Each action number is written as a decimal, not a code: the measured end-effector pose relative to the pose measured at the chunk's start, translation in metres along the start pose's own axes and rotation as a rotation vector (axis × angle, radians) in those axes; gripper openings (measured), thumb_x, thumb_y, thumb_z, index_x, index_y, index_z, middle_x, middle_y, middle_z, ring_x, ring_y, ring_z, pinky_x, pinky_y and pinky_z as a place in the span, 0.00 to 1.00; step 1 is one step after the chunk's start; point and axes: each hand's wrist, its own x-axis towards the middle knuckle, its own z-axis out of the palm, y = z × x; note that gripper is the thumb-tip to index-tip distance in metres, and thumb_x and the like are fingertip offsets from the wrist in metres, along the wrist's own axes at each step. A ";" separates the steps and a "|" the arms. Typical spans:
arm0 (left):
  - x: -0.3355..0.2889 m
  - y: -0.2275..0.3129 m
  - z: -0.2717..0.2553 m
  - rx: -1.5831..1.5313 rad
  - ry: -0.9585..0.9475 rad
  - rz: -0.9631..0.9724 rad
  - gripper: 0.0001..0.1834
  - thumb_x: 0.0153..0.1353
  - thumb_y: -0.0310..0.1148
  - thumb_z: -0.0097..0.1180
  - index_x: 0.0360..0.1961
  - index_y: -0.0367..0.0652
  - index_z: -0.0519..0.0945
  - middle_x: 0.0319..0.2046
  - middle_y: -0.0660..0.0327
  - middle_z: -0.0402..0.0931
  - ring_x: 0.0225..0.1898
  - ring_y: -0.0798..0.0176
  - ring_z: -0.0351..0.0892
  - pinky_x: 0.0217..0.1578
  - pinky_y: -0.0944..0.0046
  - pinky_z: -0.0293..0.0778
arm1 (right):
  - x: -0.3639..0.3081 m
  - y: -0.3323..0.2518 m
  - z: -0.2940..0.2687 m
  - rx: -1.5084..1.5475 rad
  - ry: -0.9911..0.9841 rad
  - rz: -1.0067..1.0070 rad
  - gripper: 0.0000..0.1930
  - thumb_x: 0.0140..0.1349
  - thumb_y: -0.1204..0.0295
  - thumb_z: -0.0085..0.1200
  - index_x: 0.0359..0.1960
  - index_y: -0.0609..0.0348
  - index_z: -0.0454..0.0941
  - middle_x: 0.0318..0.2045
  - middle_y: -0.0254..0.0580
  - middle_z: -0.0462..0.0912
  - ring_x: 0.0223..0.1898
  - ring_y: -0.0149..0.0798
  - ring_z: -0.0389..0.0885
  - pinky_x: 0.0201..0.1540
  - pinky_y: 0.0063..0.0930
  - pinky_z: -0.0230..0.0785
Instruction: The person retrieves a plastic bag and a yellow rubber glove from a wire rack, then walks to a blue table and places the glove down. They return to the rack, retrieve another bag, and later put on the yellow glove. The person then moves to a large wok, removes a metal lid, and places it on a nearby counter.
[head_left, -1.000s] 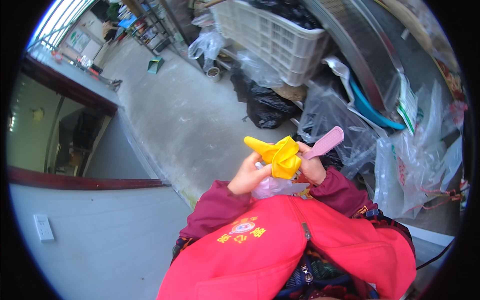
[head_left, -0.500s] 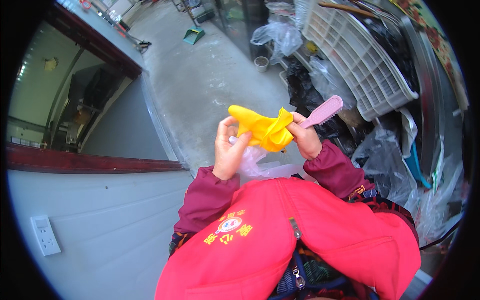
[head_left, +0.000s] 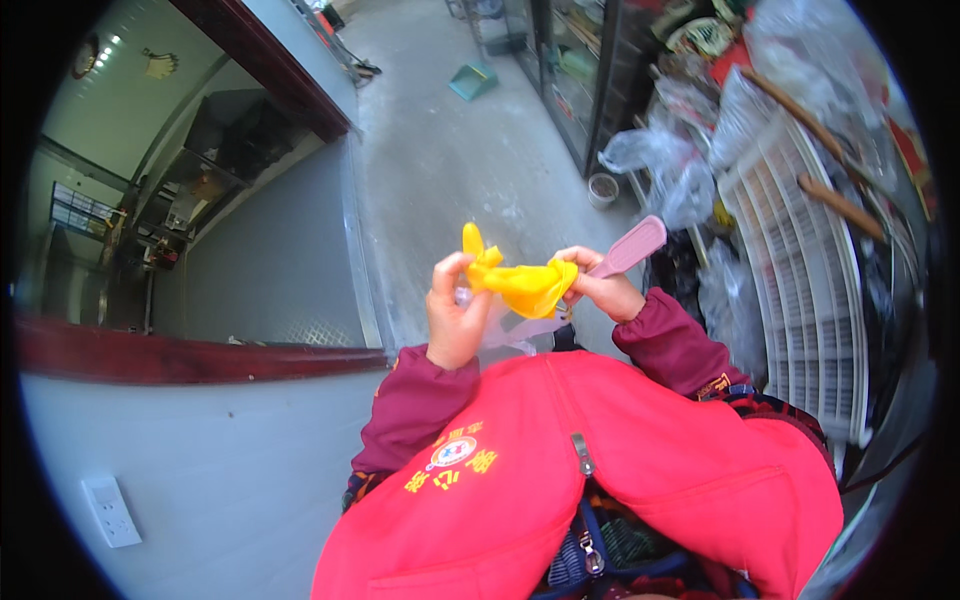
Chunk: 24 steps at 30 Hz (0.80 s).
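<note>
A yellow rubber glove is stretched between my two hands in front of my chest. My left hand is closed in a pinch on its finger end, and one yellow finger sticks up above my grip. My right hand closes on the bunched cuff. From the same hand a pink brush juts out to the upper right, its bristles hardly visible now. Behind and below the glove shows a translucent pinkish plastic bag; what holds it is hidden.
On my left are a dark red window frame and a wall socket. A green dustpan lies ahead on the grey floor. To the right stand a small white pot, plastic bags and a white slatted crate.
My view has shifted, so the surroundings sit differently. The glove's finger end has been gathered, with one finger now standing up. The brush has turned, showing more of its smooth back.
</note>
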 end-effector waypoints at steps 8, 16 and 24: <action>0.103 -0.049 -0.003 -0.338 -0.018 -0.377 0.14 0.52 0.21 0.54 0.41 0.39 0.69 0.37 0.63 0.72 0.41 0.70 0.71 0.42 0.71 0.68 | 0.136 -0.025 -0.058 -0.119 -0.405 0.113 0.24 0.60 0.68 0.49 0.58 0.53 0.58 0.32 0.31 0.75 0.29 0.23 0.73 0.32 0.17 0.66; 0.205 -0.129 -0.028 -0.776 -0.351 -0.801 0.18 0.63 0.37 0.45 0.50 0.37 0.67 0.44 0.59 0.73 0.44 0.66 0.73 0.45 0.66 0.69 | 0.263 -0.027 -0.048 -0.088 -0.446 0.113 0.35 0.54 0.76 0.49 0.64 0.54 0.47 0.33 0.39 0.74 0.24 0.27 0.72 0.25 0.19 0.65; 0.380 -0.171 -0.100 -0.762 -0.524 -0.951 0.23 0.66 0.45 0.34 0.49 0.36 0.68 0.42 0.56 0.74 0.42 0.62 0.75 0.44 0.64 0.70 | 0.425 -0.055 -0.024 -0.150 -0.320 0.243 0.35 0.53 0.76 0.48 0.64 0.51 0.49 0.27 0.33 0.73 0.23 0.26 0.70 0.25 0.19 0.62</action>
